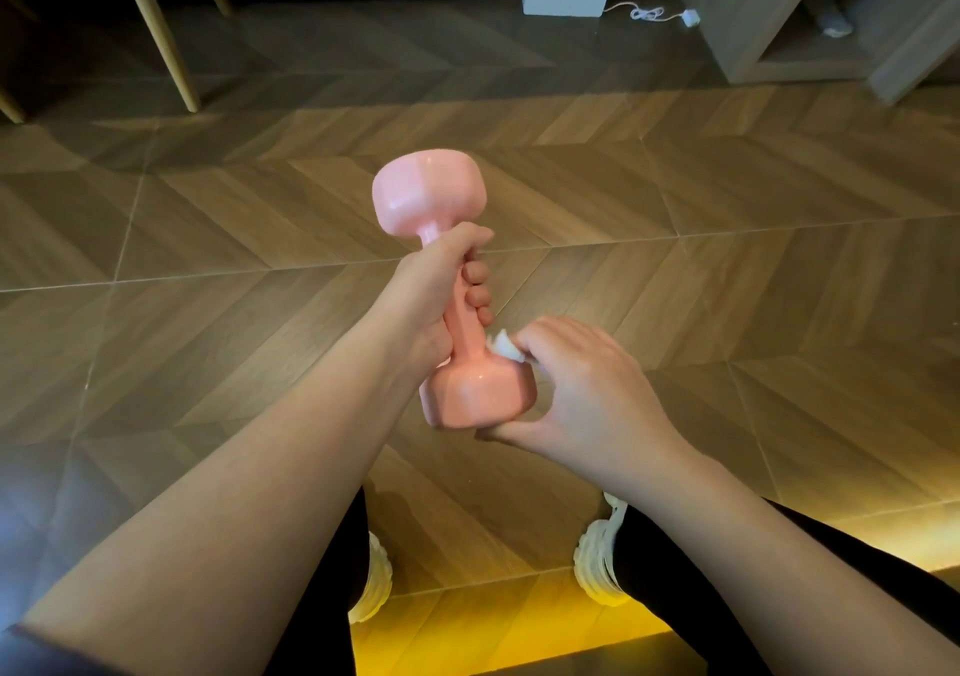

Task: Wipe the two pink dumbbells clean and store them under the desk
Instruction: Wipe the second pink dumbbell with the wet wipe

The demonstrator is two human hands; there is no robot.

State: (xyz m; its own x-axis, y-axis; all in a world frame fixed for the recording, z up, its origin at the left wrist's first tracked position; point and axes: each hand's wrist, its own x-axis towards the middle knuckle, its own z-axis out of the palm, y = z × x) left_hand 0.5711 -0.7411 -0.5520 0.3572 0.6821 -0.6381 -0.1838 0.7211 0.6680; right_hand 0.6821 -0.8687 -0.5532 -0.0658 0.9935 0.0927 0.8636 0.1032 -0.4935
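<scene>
Wrapping dumbbell (460, 332) handle: left grip (421, 306) | right grip (587, 395) pinches tissue (503, 345) at lower-head edge

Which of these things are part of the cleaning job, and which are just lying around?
Part of the job: pink dumbbell, gripped by the left hand; white wipe, held by the right hand.
Just lying about: white cable; wooden furniture legs; shelf unit.

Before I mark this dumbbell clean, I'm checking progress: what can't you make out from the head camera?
The second dumbbell is nowhere in the head view.
The white wipe is mostly hidden under the fingers of the right hand; only a corner shows.
The pink dumbbell has its handle partly covered by the grip of the left hand.
The wooden legs are cut off by the top edge, so what they belong to is unclear.
</scene>
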